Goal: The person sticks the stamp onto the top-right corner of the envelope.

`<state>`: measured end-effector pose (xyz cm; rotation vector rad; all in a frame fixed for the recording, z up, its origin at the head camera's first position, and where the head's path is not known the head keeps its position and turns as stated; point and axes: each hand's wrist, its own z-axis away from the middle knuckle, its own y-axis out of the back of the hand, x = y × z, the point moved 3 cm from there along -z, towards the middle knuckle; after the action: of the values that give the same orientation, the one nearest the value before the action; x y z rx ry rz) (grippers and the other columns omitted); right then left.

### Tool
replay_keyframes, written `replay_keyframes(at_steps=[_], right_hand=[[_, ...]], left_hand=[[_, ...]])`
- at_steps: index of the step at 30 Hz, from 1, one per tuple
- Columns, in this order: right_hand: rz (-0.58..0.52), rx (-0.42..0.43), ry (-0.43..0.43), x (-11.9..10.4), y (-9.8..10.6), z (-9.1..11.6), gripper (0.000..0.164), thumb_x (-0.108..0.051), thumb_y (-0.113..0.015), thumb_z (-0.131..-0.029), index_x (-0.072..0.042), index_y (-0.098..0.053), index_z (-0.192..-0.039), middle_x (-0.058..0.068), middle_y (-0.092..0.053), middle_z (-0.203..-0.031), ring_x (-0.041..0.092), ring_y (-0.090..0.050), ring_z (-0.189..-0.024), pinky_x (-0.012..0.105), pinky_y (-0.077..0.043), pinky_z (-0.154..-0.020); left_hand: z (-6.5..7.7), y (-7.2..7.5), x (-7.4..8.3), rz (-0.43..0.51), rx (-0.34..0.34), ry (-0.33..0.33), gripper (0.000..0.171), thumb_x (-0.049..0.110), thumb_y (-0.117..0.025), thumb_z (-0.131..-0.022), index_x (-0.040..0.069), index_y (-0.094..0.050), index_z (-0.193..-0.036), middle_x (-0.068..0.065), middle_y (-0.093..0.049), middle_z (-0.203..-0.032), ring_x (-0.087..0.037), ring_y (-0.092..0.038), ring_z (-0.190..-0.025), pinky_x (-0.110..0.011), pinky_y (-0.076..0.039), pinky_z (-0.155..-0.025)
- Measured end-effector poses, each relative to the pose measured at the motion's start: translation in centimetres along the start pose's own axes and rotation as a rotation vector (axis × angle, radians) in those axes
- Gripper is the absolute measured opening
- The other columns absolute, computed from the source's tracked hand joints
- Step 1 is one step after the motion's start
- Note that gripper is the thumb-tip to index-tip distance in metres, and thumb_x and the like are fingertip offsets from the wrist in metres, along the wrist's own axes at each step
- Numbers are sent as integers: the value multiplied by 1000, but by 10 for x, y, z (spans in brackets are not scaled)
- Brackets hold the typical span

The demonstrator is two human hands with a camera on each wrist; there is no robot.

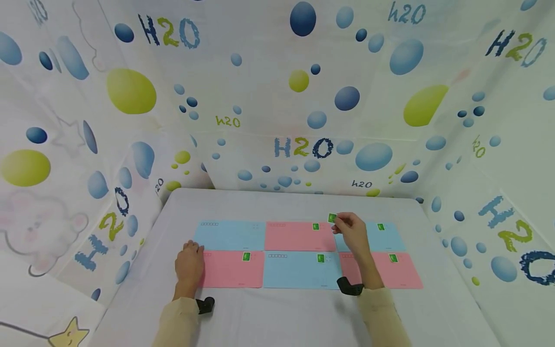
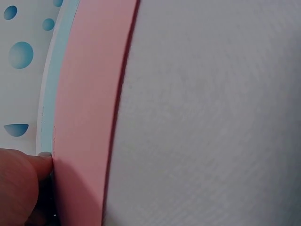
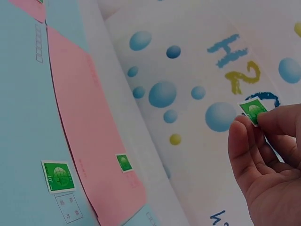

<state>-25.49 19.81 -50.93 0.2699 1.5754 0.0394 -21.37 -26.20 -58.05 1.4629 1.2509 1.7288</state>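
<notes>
Between thumb and fingertips my right hand pinches a small green postage stamp, raised above the far row of envelopes. The right wrist view shows this stamp close up, with a white edge. At the left, my left hand rests by the left edge of the near pink envelope; its thumb touches near that edge. The far left blue envelope has no green stamp on it. Green stamps sit on the far pink envelope, the near blue envelope and the others.
Blue and pink envelopes lie edge to edge in two rows on the white table. At the right are a blue envelope, partly behind my right hand, and a pink envelope. A patterned curtain surrounds the table.
</notes>
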Motion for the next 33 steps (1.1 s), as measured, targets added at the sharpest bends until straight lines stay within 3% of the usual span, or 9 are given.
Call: replay_keyframes(at_steps=[12, 19, 25, 28, 33], right_hand=[[30, -59, 15, -2, -23, -3, 24, -15, -58, -101, 1, -60, -120, 22, -67, -103, 23, -70, -84, 18, -59, -74], [-21, -112, 34, -4, -36, -6, 26, -13, -59, -101, 2, -61, -121, 30, -64, -109, 22, -70, -86, 24, -61, -75], [-41, -144, 32, -4, -47, -9, 30, -11, -57, -101, 3, -60, -127, 28, -64, -108, 20, -69, -85, 23, -60, -74], [-50, -138, 37, -3, -53, -9, 27, -9, -58, -100, 3, -61, -124, 29, -63, -107, 15, -68, -80, 21, -60, -72], [-28, -123, 40, 0, -64, -10, 20, -9, -59, -99, 0, -63, -116, 26, -66, -101, 22, -69, -81, 29, -62, -75]], left_hand=[[-1, -1, -1, 22, 29, 0, 40, 15, -50, -104, -14, -57, -131, -33, -48, -143, -46, -44, -139, -59, -38, -111], [-1, -5, -4, 16, 24, -10, 41, 15, -47, -104, -14, -55, -133, -34, -46, -144, -49, -45, -137, -61, -41, -108], [-2, -5, -5, 18, 12, -11, 42, 15, -47, -104, -14, -54, -134, -35, -44, -145, -48, -42, -139, -60, -38, -111], [-3, -7, -6, 12, 4, -4, 43, 15, -47, -105, -14, -53, -135, -35, -43, -146, -48, -40, -140, -60, -37, -112], [-3, -7, -5, 20, -8, 14, 43, 16, -47, -105, -14, -52, -136, -34, -42, -148, -48, -38, -142, -59, -35, -114]])
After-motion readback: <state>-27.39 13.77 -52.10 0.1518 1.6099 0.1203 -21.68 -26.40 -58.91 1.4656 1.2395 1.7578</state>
